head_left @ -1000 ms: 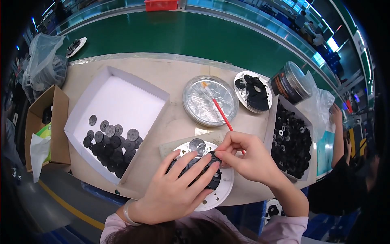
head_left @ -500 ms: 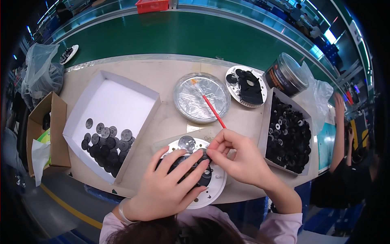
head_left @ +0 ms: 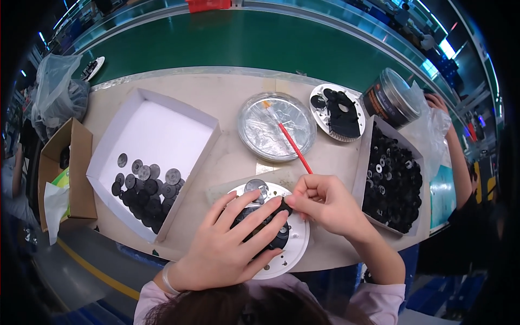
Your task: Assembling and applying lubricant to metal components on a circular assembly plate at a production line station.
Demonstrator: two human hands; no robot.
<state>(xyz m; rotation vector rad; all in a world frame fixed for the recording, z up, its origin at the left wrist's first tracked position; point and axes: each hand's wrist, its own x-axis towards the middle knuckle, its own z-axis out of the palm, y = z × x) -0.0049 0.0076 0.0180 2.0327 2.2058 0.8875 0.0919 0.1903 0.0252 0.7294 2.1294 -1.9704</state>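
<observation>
The left hand, fingers spread, steadies the black part on the white disc; the right hand pinches a red brush.

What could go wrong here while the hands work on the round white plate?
The white plate overhangs the table edge, so pressure from the left hand might tip it. The red brush in the right hand reaches over the foil dish and could drag it.

your pink long sleeves pushed up a bit, thin pale band on your left wrist, both hands bare, dark hair at the bottom edge
</observation>
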